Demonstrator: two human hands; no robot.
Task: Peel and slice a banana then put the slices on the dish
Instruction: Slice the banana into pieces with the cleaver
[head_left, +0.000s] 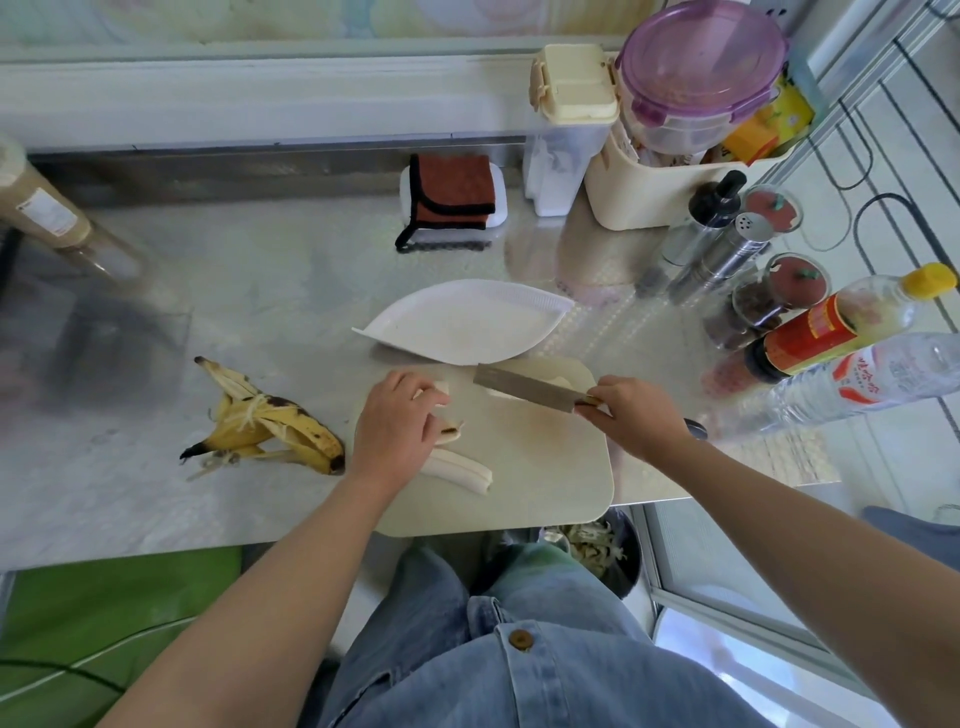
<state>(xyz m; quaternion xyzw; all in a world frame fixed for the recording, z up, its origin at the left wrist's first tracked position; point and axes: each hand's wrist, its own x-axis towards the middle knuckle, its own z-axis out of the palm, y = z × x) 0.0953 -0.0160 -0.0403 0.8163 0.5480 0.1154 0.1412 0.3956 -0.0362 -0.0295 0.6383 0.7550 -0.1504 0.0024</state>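
Banana (453, 466) is peeled and in several pieces on the cutting board (524, 483). No slices on the dish (467, 325) yet, so I'd say slicing is barely started.

Key geometry: the longest piece (467, 474) lies at the board's left side, just on the near side of the left hand (397, 426). Its long axis runs left to right, with the right end angled toward the person. The left hand is much nearer to it than the right.

Left hand: fingers bent down over a short piece (451, 432) with a dark tip, holding it against the board. Another pale stub (440, 387) sits at the fingertips.

Right hand (636, 415): wrapped round the handle of the knife (524, 387). The blade points left over the board's far edge, above a pale chunk (560, 383). Can't tell if it's touching.

My read: the blade sits up and right of the held piece, so the next cut needs it brought left and nearer, crossing the piece's long axis.

The dish is just beyond the board, its near rim over the far edge, closest to the blade.

Containers:
- Purple-lidded tub (698, 83), in a cream basket (670, 182): reddish contents, blurred.
- Jar (753, 309): dark bits.
- Bin (602, 551), below the counter edge: pale scraps.

The peel (270, 421) is on the counter left of the board.
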